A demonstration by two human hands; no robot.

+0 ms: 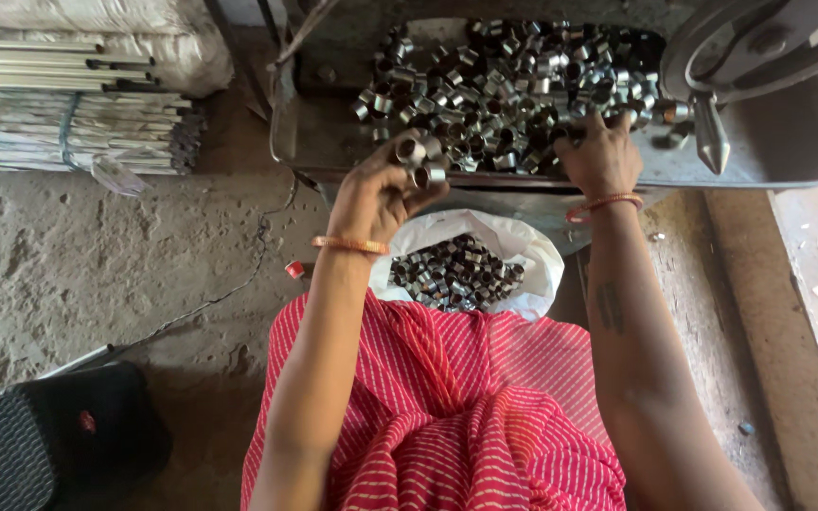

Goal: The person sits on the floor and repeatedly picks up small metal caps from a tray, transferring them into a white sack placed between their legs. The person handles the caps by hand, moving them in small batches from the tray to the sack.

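A heap of short shiny metal tube pieces fills a grey metal tray on a machine in front of me. My left hand is closed around several of these rings, just over the tray's front edge. My right hand rests palm down in the heap, its fingers buried among the pieces. Below the tray, between my arms, stands an open white bag holding more metal rings. Both wrists wear orange bangles.
Bundled long metal tubes lie at the upper left beside a white sack. A black stool or box sits lower left on the rough concrete floor. The machine's wheel and pointed lever hang at upper right. My red striped cloth covers my lap.
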